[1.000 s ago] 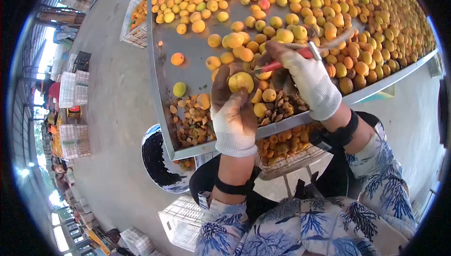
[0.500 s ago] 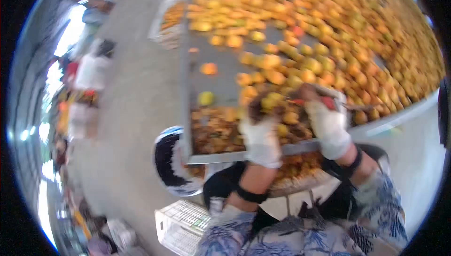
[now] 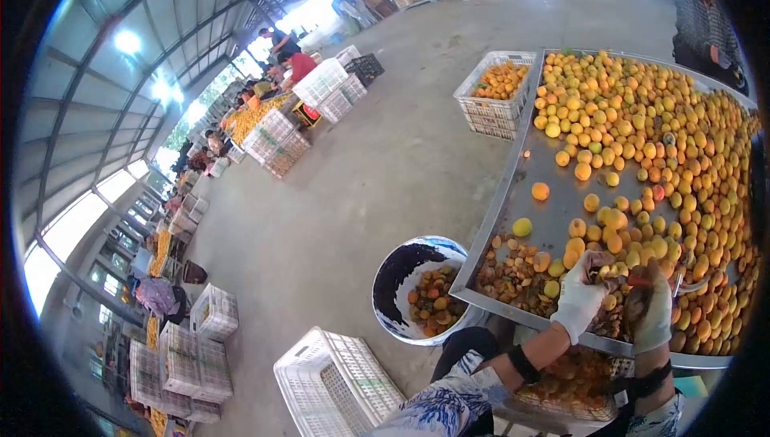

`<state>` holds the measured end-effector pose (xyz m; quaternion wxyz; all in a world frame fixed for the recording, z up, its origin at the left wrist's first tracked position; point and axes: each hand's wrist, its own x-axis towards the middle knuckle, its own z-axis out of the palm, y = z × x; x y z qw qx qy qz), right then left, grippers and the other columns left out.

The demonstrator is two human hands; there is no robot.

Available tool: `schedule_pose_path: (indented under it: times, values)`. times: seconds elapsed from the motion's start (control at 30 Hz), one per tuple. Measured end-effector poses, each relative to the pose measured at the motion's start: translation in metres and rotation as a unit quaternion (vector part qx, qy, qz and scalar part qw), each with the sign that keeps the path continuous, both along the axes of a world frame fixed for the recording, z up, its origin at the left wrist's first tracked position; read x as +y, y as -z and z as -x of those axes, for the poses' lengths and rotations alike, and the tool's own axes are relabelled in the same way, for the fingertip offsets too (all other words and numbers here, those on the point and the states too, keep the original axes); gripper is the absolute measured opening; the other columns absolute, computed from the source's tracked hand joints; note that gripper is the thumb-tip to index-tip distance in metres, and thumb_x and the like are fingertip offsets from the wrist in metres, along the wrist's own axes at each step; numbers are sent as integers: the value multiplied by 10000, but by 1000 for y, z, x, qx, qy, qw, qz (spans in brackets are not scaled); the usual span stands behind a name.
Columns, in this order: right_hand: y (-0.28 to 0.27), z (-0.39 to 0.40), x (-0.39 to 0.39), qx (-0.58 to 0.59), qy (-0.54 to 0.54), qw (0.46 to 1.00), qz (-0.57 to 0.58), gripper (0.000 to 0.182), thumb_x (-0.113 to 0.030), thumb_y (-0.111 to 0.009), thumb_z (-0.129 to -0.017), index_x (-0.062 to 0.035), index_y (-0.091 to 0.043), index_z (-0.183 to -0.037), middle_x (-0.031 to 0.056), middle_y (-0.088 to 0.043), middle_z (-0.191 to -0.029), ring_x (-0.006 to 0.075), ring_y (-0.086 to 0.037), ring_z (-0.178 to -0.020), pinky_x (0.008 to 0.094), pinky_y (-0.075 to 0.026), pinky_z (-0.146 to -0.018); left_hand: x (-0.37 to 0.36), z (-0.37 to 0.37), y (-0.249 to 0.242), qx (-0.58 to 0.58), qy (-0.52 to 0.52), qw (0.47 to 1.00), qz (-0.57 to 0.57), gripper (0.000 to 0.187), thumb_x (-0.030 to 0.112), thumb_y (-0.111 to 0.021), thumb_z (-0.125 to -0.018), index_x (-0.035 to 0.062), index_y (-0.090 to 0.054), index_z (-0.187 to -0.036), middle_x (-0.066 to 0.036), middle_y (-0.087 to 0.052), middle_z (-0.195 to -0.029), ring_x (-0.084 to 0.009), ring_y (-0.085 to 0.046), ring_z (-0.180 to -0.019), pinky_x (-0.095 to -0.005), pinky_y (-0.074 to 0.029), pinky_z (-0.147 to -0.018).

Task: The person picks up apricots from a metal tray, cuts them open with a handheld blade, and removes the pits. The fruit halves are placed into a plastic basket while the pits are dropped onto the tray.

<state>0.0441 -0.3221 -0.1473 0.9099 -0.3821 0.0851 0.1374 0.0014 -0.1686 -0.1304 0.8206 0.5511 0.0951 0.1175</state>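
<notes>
Both my hands wear white gloves with bare fingertips and meet over the near edge of a metal sorting table (image 3: 489, 232). My left hand (image 3: 581, 292) is closed on a yellowish apricot (image 3: 606, 272). My right hand (image 3: 651, 308) is right beside it, fingers curled; something reddish shows at its fingertips, and I cannot tell what it holds. A curved metal piece (image 3: 688, 283) shows just right of that hand. Loose apricots (image 3: 634, 136) cover much of the table. Split, browned apricot pieces (image 3: 513, 272) lie along its near left edge.
Left of the table stands a bucket (image 3: 385, 296) with discarded fruit, and a white crate (image 3: 337, 381) sits nearer me. Another crate (image 3: 499, 112) of apricots stands beyond the table's left edge. People and stacked crates (image 3: 273, 144) line the left side of the hall.
My view has swung left and up, so the table and hands now sit farther right and more of the hall shows. Both hands stay close together over the fruit.
</notes>
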Motion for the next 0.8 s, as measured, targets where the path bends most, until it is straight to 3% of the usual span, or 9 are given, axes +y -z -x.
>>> schedule_pose_path:
  times: [0.17,0.23,0.33,0.4,0.5,0.57,0.6,0.7,0.8]
  values:
    - [-15,8,0,66,1,996,66,373,-197,-473,-963,10,-526,-1269,96,-616,-1185,199,-616,-1012,329,-511,-887,-2,0,8,3,8,1000,24,402,-181,-601,-772,42,-542,-1100,-23,-581,-1112,-124,-557,-1025,-283,-513,-861]
    - [16,-4,-11,109,-42,993,-5,282,-272,-536,-948,-51,-598,-1113,46,-662,-930,180,-654,-825,307,-558,-658,-3,-2,12,-31,-2,993,114,402,-189,-631,-738,48,-540,-1050,-39,-555,-1131,-154,-557,-1014,-313,-554,-811]
    - [-12,18,7,131,-81,988,4,288,-398,-565,-919,-120,-630,-885,4,-602,-663,107,-453,-436,242,-342,-389,5,1,-6,-17,-13,1000,21,392,-131,-698,-704,66,-578,-1022,-21,-610,-1001,-146,-575,-969,-302,-535,-796]
    - [-53,18,34,151,92,973,150,300,-365,-568,-929,-90,-638,-831,-7,-592,-612,103,-458,-398,227,-344,-375,1,-2,3,-38,-1,999,24,412,-219,-571,-737,49,-540,-1048,-47,-567,-1039,-181,-596,-901,-316,-554,-774]
    - [-35,21,18,85,16,990,115,295,-369,-601,-919,-79,-653,-897,19,-643,-689,120,-539,-441,233,-397,-376,6,2,0,16,31,998,49,142,34,-626,-890,34,-569,-1020,-28,-590,-960,-94,-566,-845,-222,-466,-683]
    - [-45,19,28,122,59,984,112,282,-353,-612,-917,-74,-655,-907,29,-663,-752,123,-571,-482,235,-448,-419,1,2,1,23,23,994,107,171,162,-606,-940,28,-584,-1045,-38,-611,-971,-83,-543,-868,-209,-443,-743]
    - [-43,22,14,109,-38,986,124,255,-311,-635,-909,-61,-664,-951,43,-680,-832,126,-619,-581,239,-488,-478,-2,2,5,29,27,993,107,171,162,-606,-940,28,-584,-1045,-38,-611,-971,-83,-543,-868,-209,-443,-743]
    - [-19,26,40,53,126,987,88,253,-274,-653,-899,-43,-668,-1001,51,-683,-854,123,-641,-663,237,-506,-543,-6,-1,18,-11,-10,995,97,255,237,-596,-954,27,-579,-1099,-57,-625,-1037,-89,-534,-933,-208,-416,-841]
    - [-5,26,39,47,120,988,84,295,-257,-671,-884,-14,-667,-1051,89,-697,-883,119,-645,-710,233,-516,-650,-9,0,27,-11,-50,996,76,314,283,-613,-942,32,-560,-1121,-73,-624,-1110,-110,-536,-959,-249,-408,-902]
